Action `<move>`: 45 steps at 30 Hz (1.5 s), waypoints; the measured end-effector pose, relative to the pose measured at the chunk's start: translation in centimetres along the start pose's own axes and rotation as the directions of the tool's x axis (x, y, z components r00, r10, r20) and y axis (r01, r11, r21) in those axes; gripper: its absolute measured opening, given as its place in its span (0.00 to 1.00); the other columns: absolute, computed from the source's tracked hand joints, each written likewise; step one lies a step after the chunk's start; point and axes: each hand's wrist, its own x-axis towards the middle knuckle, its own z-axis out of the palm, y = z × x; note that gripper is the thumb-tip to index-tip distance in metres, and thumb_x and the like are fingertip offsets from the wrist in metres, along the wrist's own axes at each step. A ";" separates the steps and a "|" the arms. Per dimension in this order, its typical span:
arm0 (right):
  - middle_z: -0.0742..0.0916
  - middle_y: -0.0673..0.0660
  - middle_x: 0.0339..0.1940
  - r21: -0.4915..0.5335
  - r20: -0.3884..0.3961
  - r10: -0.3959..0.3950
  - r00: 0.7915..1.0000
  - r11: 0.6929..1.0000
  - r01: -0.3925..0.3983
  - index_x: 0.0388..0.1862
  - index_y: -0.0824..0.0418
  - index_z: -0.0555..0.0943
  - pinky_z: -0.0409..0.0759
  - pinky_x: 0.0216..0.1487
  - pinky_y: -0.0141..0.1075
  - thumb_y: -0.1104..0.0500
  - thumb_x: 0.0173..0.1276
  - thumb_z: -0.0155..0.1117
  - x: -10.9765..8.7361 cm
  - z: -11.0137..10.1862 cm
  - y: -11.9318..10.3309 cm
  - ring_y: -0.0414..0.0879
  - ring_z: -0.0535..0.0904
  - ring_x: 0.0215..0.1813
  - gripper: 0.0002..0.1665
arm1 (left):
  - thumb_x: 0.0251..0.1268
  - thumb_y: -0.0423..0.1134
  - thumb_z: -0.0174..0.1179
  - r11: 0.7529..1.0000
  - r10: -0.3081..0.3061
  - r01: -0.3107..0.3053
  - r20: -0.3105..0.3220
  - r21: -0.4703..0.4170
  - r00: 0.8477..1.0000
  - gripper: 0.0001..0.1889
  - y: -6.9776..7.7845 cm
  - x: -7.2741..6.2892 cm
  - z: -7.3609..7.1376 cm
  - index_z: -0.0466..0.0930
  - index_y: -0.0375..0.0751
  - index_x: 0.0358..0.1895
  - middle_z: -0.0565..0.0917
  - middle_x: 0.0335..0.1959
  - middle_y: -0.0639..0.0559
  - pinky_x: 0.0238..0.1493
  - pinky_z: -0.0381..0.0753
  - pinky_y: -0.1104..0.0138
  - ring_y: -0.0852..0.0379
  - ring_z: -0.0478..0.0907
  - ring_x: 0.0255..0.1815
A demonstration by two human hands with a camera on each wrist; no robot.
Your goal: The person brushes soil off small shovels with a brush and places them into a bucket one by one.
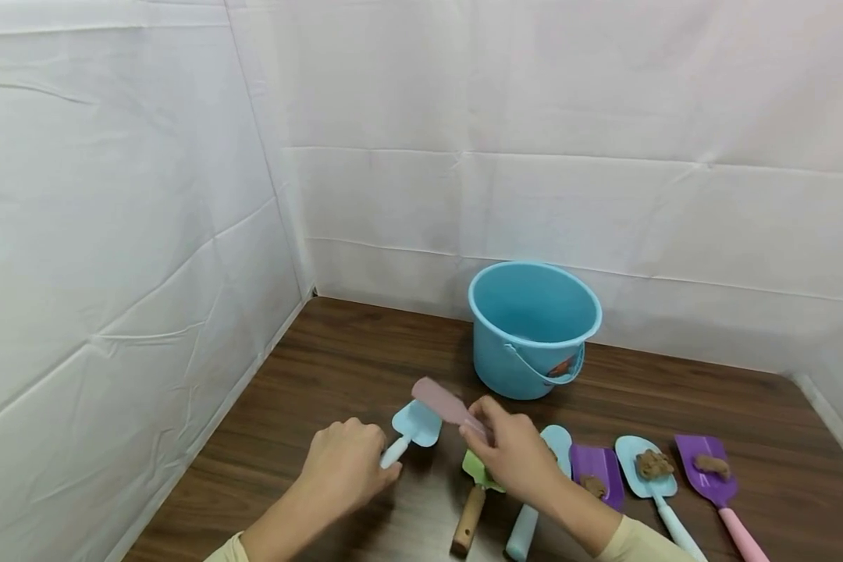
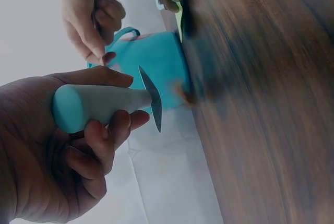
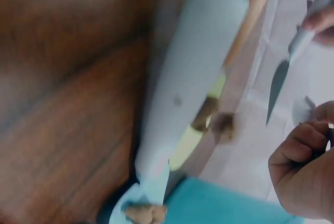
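Note:
My left hand grips the pale handle of a light blue hand trowel just above the table. The fingers wrap round that handle in the left wrist view, with the thin blade seen edge-on. In my right hand a pink scoop is pinched, its blade pointing left across the blue trowel's upper side. A blurred brown clump shows in the air between the hands and the tools. Below the right hand lies a green trowel with a wooden handle, beside another light blue scoop.
A blue bucket with a handle stands behind the hands. To the right lie a purple scoop, a light blue trowel and a pink-handled purple scoop, each bearing a brown clump. White cloth walls border the wooden table.

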 end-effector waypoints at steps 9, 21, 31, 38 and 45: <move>0.75 0.40 0.17 -0.150 0.035 -0.068 0.997 0.986 0.072 0.45 0.45 0.82 0.65 0.20 0.31 0.46 0.74 0.63 -0.8 1.2 -0.2 0.33 0.66 0.18 0.07 | 0.52 0.49 0.75 1.000 0.004 -0.004 -0.011 0.015 1.000 0.27 0.3 0.2 -0.3 0.64 0.51 0.10 0.58 0.08 0.64 0.11 0.58 0.72 0.66 0.55 0.12; 0.79 0.43 0.25 -0.183 -0.070 0.031 0.997 0.982 -0.043 0.55 0.54 0.83 0.71 0.27 0.35 0.49 0.77 0.61 1.1 -0.6 1.0 0.37 0.71 0.24 0.15 | 0.53 0.48 0.75 1.000 0.025 -0.025 -0.003 0.009 1.000 0.26 0.3 0.1 -0.4 0.65 0.52 0.10 0.59 0.07 0.64 0.11 0.55 0.74 0.68 0.54 0.11; 0.81 0.44 0.30 -0.014 0.159 -0.118 0.980 0.992 0.121 0.55 0.56 0.77 0.74 0.26 0.32 0.56 0.79 0.57 -0.8 -0.5 -0.9 0.35 0.73 0.26 0.10 | 0.52 0.50 0.75 0.999 -0.028 0.028 -0.023 0.027 0.999 0.28 -0.2 0.5 -0.3 0.63 0.51 0.10 0.57 0.07 0.64 0.12 0.57 0.71 0.66 0.55 0.12; 0.84 0.42 0.36 -0.172 0.050 -0.070 0.996 0.982 0.078 0.56 0.53 0.83 0.76 0.35 0.33 0.54 0.75 0.63 -0.5 -0.3 -0.5 0.33 0.76 0.33 0.14 | 0.51 0.48 0.75 0.999 0.011 -0.009 -0.054 0.036 0.998 0.27 0.0 0.3 -0.4 0.63 0.52 0.10 0.58 0.08 0.64 0.11 0.55 0.73 0.67 0.54 0.12; 0.84 0.46 0.36 -0.239 -0.077 -0.035 0.996 0.971 0.016 0.59 0.55 0.83 0.74 0.35 0.36 0.55 0.76 0.62 0.5 -0.7 0.6 0.37 0.74 0.33 0.16 | 0.50 0.46 0.76 0.999 0.039 -0.038 -0.050 0.017 0.998 0.27 0.1 -0.1 -0.7 0.63 0.51 0.09 0.55 0.08 0.65 0.11 0.52 0.75 0.69 0.50 0.12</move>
